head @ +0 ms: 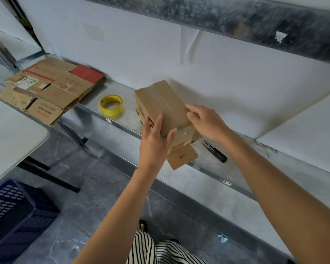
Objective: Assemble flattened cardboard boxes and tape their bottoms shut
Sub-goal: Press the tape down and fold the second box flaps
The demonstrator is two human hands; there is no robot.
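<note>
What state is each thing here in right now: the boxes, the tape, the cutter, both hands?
Box: set up, top seam taped, near flaps open.
Flat boxes: folded flat, stacked on the shelf.
Tape roll: lying flat, nobody touching it.
Snips: lying on the shelf, blades apart.
Left hand: fingers straight against the box's side.
Right hand: fingers resting on the box's right edge.

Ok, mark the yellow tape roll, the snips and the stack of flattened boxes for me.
yellow tape roll (pixel 111 111): head view, on its near outer wall.
snips (pixel 215 150): head view, mid-body where the blades meet the black handle.
stack of flattened boxes (pixel 52 88): head view, on the top sheet's middle.
</note>
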